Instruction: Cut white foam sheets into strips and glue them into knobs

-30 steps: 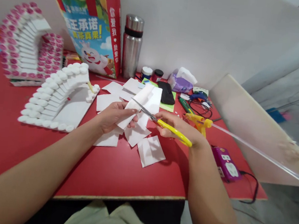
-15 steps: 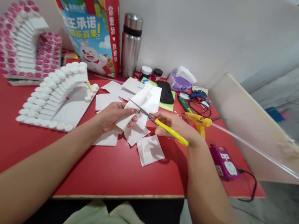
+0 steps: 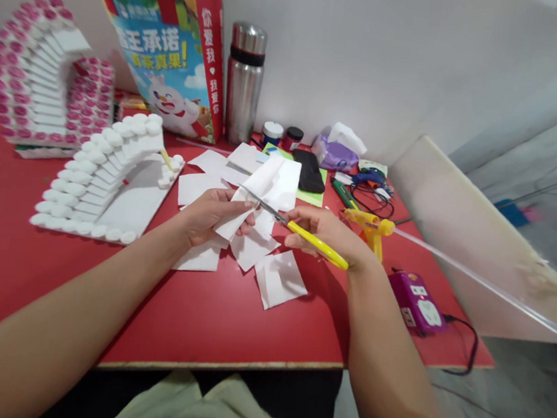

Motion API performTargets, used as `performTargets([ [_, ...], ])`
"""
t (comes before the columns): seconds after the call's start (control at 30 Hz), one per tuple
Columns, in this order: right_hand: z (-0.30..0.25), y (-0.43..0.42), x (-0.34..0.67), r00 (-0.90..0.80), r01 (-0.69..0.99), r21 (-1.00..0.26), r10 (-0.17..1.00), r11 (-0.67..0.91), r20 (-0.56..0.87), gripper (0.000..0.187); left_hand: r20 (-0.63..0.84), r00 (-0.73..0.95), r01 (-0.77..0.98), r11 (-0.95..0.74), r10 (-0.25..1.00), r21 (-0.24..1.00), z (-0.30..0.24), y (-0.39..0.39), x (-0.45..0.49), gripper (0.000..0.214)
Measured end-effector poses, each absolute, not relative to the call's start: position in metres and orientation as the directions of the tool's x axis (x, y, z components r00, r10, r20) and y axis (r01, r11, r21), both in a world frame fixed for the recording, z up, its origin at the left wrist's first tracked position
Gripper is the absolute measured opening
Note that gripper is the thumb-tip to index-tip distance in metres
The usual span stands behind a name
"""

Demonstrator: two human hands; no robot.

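My left hand (image 3: 216,215) pinches a folded piece of white paper (image 3: 263,179) above the middle of the red table. In my right hand (image 3: 317,230) are yellow-handled scissors (image 3: 322,245), their blades pointing left across the paper close to my left thumb. The blades look nearly closed; how far the paper lies between them is hard to make out. Beneath and around my hands lie several loose white paper pieces, among them a square (image 3: 280,279) near the front. To the left rests a white stair-like model (image 3: 130,209) edged with round white pads.
A yellow glue gun (image 3: 370,226) holding a long clear stick and a purple power socket box (image 3: 416,302) are at right. Behind stand a steel flask (image 3: 244,84), a printed bag (image 3: 175,56), small jars and a purple tissue pack (image 3: 336,154). A pink-flowered model (image 3: 52,76) is back left.
The scissors' handle has shifted very slightly left with my right hand, and the blades look a little more closed. My left hand and the paper stay almost in place.
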State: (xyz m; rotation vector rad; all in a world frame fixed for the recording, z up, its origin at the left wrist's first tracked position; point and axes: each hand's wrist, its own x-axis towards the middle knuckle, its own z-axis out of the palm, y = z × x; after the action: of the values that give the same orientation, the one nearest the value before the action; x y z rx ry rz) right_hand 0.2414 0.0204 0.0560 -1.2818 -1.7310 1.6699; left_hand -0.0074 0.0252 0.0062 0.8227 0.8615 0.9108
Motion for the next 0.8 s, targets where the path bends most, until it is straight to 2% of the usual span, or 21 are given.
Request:
performTargets([
  [0.47,0.061,0.021,0.245,-0.400,0.438,-0.892,0.863,-0.115,-0.308,0.055,-0.242,0.398,-0.313,0.379,0.885,0.871,0.006,0.026,-0.009,0.021],
  [0.7,0.062,0.019,0.247,-0.439,0.362,-0.917,0.837,-0.168,-0.327,0.055,-0.247,0.415,-0.317,0.394,0.876,0.863,0.009,0.025,-0.009,0.025],
  [0.8,0.059,0.021,0.250,-0.449,0.288,-0.949,0.858,-0.127,-0.251,0.054,-0.236,0.451,-0.299,0.395,0.861,0.869,0.010,0.025,-0.012,0.030],
])
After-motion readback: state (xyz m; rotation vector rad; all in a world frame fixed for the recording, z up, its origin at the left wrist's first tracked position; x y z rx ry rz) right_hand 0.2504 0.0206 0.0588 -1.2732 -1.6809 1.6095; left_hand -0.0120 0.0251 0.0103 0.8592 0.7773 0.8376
